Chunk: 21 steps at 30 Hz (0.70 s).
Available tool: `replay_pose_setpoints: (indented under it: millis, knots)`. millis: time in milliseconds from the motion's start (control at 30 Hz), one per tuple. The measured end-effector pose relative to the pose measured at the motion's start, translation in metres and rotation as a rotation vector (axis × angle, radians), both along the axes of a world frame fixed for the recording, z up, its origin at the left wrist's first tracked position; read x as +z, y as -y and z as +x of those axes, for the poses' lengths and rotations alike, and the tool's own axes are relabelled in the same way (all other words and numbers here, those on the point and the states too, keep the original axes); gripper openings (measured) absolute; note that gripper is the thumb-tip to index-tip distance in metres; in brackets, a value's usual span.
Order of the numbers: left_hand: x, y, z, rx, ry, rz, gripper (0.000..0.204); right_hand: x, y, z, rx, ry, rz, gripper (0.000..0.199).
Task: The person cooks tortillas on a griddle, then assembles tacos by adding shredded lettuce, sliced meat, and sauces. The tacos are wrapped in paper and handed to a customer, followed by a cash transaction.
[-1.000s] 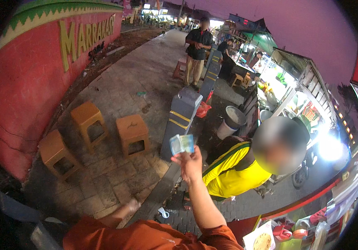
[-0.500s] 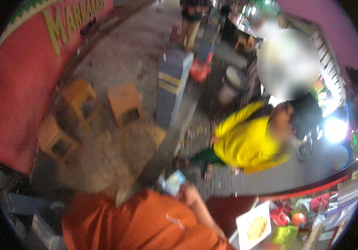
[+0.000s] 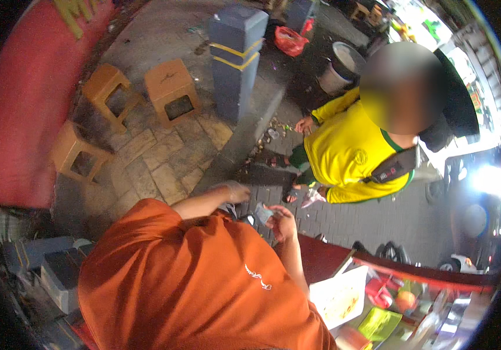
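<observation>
My right hand [image 3: 283, 223], on the bent right arm, pinches a thin, pale blue-green slip [image 3: 264, 213] in front of my orange shirt [image 3: 198, 280]. Just left of it is my left hand [image 3: 237, 192], blurred, so its fingers do not show clearly. A whitish and dark bit lies between and below the two hands, too unclear to name. Facing me on the right stands a person in a yellow shirt [image 3: 344, 146]. One of that person's hands hangs free, and the other holds a small white and pinkish thing [image 3: 313, 197].
Three orange-brown stools [image 3: 170, 87] stand on the paving by a red wall [image 3: 14, 128]. A grey post [image 3: 236, 64] with yellow bands rises ahead, near a red plastic bag [image 3: 290, 41] and a bucket [image 3: 344, 64]. A glass-fronted counter at lower right holds a white board [image 3: 338, 296].
My view has tilted downward and sharpened. My left hand has come into sight beside the right one. The person in yellow appears larger and more upright in view.
</observation>
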<state>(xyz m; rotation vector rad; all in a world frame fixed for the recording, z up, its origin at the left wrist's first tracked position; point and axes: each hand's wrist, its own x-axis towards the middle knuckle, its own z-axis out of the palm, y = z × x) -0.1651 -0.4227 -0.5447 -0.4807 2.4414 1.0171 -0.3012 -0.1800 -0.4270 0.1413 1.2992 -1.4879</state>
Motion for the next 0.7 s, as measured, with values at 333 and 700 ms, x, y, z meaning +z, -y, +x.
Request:
replay_pose_setpoints:
  millis: [333,700]
  knots:
    - [-0.083,0.028,0.100,0.052,0.253,-0.094,0.047,-0.029,0.013,-0.021,0.206,0.080,-0.244,0.033]
    - [-0.074,0.087,0.197,1.012,0.178,0.232,0.042,0.119,0.190,-0.094,0.319,-0.319,-0.412,0.036]
